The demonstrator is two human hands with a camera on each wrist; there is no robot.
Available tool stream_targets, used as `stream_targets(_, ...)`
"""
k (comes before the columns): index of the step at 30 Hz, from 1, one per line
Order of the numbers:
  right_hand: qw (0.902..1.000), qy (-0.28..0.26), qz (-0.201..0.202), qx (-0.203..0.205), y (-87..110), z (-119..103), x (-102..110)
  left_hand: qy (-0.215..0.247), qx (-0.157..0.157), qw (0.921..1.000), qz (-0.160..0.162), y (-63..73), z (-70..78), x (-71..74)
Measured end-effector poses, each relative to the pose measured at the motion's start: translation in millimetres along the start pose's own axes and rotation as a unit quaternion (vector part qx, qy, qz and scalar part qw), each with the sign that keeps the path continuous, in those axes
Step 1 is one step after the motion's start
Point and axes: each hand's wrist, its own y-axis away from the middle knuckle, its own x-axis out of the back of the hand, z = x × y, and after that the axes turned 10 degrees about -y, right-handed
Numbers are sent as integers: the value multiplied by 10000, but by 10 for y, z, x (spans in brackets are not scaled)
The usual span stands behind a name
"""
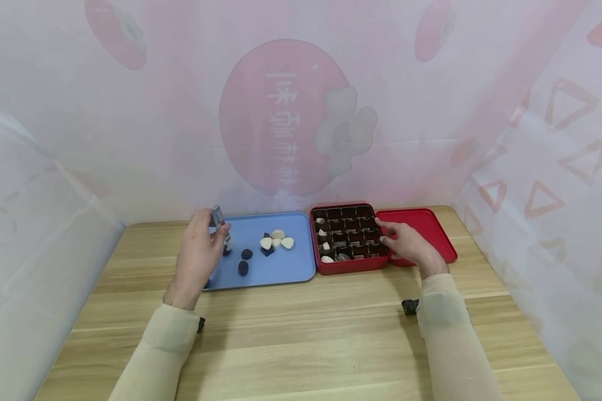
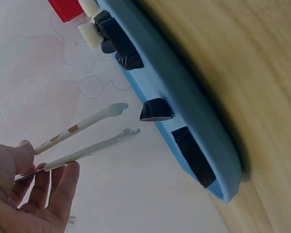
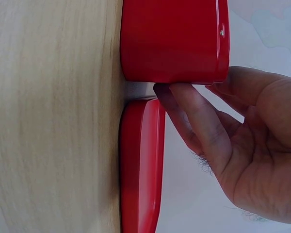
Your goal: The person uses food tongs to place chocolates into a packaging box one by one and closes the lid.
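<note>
My left hand (image 1: 199, 245) holds a pair of tongs (image 2: 94, 150) with pale tips. The tips stand apart with nothing between them, close to a dark chocolate (image 2: 156, 110) on the blue tray (image 1: 293, 274). More dark chocolates (image 1: 243, 268) and several white chocolates (image 1: 287, 243) lie on that tray. My right hand (image 1: 406, 243) touches the right side of the red box (image 1: 353, 267), fingertips (image 3: 186, 94) against its wall near the rim. Brown compartments (image 1: 351, 224) fill the box; white pieces (image 1: 327, 259) sit along its left column and a dark one at the front.
The red lid (image 1: 433, 231) lies right of the box, partly behind my right hand. Tray, box and lid stand in a row at the back of the wooden table (image 1: 301, 334). A printed curtain (image 1: 190, 111) hangs close behind them.
</note>
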Motion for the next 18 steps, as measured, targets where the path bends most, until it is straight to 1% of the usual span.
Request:
stream_targets(4, 10000, 16, 5, 18, 1, -2, 0, -140, 144, 9998, -14, 8, -28, -32)
stream_targets(11, 10000, 5, 1, 24, -4, 3, 0, -274, 336, 9988, -205, 15, -103, -89)
stream_targets(15, 10000, 21, 9, 36, -9, 11, -1, -274, 336, 9987, -273, 10, -142, -115)
stream_targets(18, 10000, 35, 16, 37, -11, 18, -3, -247, 288, 9990, -236, 2, -154, -120)
